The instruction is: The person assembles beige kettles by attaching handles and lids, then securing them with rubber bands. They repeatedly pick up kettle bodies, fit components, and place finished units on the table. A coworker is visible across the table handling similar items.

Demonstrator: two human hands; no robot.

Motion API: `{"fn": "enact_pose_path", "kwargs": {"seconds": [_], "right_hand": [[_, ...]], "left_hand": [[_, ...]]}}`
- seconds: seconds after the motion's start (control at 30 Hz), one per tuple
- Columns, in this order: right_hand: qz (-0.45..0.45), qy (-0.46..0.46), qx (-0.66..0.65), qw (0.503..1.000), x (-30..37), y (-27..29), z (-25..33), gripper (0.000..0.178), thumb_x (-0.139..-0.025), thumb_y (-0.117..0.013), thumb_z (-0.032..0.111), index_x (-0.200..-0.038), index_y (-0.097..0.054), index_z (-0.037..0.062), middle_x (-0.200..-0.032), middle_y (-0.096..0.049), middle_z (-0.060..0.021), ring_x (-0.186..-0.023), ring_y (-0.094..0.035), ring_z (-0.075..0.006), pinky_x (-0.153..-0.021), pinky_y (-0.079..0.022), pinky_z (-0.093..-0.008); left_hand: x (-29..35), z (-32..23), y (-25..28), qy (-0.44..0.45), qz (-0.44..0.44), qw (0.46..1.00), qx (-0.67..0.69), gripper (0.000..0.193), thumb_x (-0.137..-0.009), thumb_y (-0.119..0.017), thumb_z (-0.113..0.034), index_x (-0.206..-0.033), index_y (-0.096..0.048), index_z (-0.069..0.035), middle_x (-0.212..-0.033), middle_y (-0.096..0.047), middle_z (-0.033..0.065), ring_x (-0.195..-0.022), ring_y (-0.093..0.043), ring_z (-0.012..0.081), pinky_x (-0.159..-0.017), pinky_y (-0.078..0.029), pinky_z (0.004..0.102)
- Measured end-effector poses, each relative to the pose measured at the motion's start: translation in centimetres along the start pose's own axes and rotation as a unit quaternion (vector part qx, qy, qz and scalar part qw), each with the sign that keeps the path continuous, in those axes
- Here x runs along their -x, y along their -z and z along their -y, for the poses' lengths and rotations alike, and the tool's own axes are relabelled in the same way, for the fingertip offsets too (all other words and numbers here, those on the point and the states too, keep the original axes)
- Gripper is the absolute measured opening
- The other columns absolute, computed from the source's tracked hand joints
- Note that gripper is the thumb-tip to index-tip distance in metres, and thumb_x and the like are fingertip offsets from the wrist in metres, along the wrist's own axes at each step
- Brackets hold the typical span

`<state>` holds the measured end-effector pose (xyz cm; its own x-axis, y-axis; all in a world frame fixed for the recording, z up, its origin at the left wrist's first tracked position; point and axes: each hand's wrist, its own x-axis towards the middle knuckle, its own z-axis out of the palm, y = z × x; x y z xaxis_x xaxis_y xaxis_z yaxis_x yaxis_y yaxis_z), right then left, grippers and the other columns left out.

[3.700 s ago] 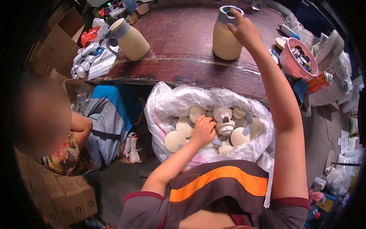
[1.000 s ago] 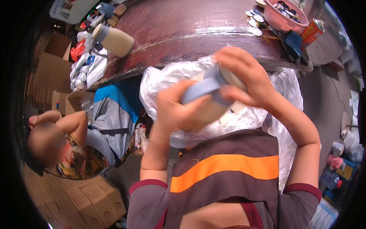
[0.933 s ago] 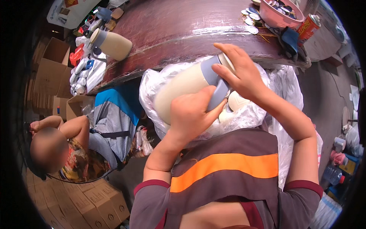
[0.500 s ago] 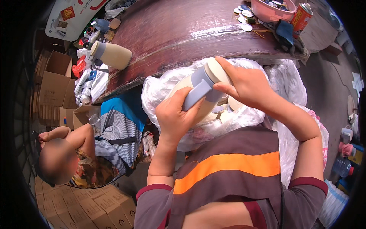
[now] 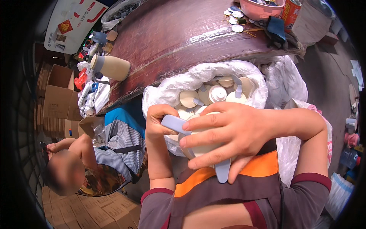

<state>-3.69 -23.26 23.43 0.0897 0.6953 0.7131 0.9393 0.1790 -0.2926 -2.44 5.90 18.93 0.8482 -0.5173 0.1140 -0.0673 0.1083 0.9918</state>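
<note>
A cream jug with a grey-blue handle (image 5: 174, 124) stands upright in front of my apron, seen from above. My left hand (image 5: 158, 119) is closed around that handle. Across the jug's cream lid (image 5: 202, 150) lies my right hand (image 5: 232, 133), fingers spread over the top and thumb at the near edge, gripping it. A grey-blue tab (image 5: 222, 172) sticks out from the lid toward me. Most of the jug's body is hidden under my hands. Just beyond, a white plastic bag (image 5: 249, 68) holds several cream lids (image 5: 188, 99) with grey-blue tabs.
Another cream jug (image 5: 116, 68) stands at the left end of the dark red table (image 5: 164, 34). A pink basin (image 5: 259, 11), an orange can (image 5: 291, 15) and round discs (image 5: 237, 28) are at far right. At left, a person (image 5: 110, 152) sits near cardboard boxes (image 5: 57, 95).
The jug has gone from tilted over the bag to upright and closer to my body. My right hand has moved from the lid's edge to spread across its top. The lids in the bag now show.
</note>
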Motion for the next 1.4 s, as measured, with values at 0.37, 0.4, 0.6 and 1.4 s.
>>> {"fn": "enact_pose_path", "kwargs": {"seconds": [0.37,0.4,0.6,1.4], "right_hand": [[-0.059,-0.444,-0.35,0.823,1.6,-1.3,-8.0,0.061,-0.094,-0.05,0.052,-0.131,-0.054,0.0038,-0.13,-0.053,-0.0145,-0.122,-0.048,-0.026,-0.103,-0.037,-0.0362],[-0.054,-0.462,-0.378,0.8,1.3,-1.1,-8.5,0.065,-0.094,-0.05,0.053,-0.131,-0.053,0.0005,-0.132,-0.052,-0.0152,-0.123,-0.048,-0.0262,-0.103,-0.037,-0.0362],[-0.025,-0.574,0.125,0.809,9.0,0.3,-22.2,0.071,-0.094,-0.039,0.059,-0.139,-0.044,0.0046,-0.144,-0.042,-0.019,-0.136,-0.035,-0.0316,-0.112,-0.027,-0.0423],[-0.283,-0.543,-0.116,0.782,12.2,-2.9,-18.9,0.02,-0.093,-0.06,0.02,-0.099,-0.067,0.0021,-0.08,-0.065,-0.0015,-0.066,-0.06,-0.0082,-0.06,-0.049,-0.0241]], "left_hand": [[0.1,-5.7,-8.4,0.237,-0.074,0.966,0.074,0.04,-0.086,-0.064,-0.012,-0.12,-0.045,-0.002,-0.064,-0.056,0.0031,-0.044,-0.048,0.0073,-0.044,-0.036,0.0204],[-0.3,-5.4,-8.1,0.216,-0.089,0.97,0.063,0.032,-0.09,-0.061,-0.013,-0.117,-0.047,-0.002,-0.06,-0.053,0.0014,-0.042,-0.046,0.0074,-0.042,-0.035,0.0208],[-2.8,-2.9,-6.1,0.076,-0.235,0.968,0.043,0.024,-0.096,-0.056,-0.021,-0.112,-0.05,-0.004,-0.059,-0.051,0.0015,-0.04,-0.045,0.0076,-0.039,-0.034,0.019],[-6.0,4.7,0.4,0.129,-0.284,0.95,-0.02,0.032,-0.096,-0.056,-0.028,-0.111,-0.061,0.0,-0.082,-0.061,0.0014,-0.061,-0.056,0.0053,-0.047,-0.044,0.018]]}}
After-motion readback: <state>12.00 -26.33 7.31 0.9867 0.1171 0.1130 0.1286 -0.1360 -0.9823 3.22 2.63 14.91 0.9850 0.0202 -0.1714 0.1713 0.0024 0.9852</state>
